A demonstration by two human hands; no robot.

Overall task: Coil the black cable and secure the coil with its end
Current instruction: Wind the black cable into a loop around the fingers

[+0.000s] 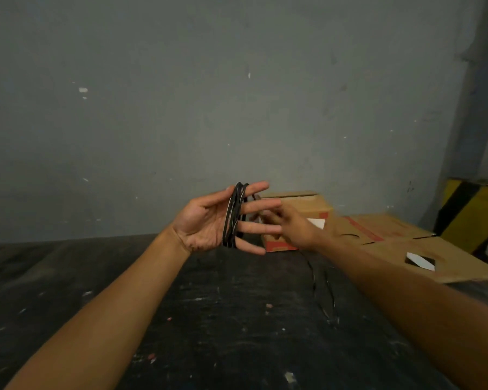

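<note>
Several loops of the black cable (233,215) are wound around the spread fingers of my left hand (209,220), which is held palm up in front of me. My right hand (290,226) sits just right of those fingertips, blurred, its fingers pinched on a run of the cable behind the left fingers. A loose length of the cable hangs below my right wrist and trails down onto the dark floor (326,302). The cable's end is not visible.
A small cardboard box (296,201) stands behind my right hand. Flattened cardboard (400,243) lies to the right of it. A yellow and black striped block (473,215) sits in the right corner. A grey wall rises behind.
</note>
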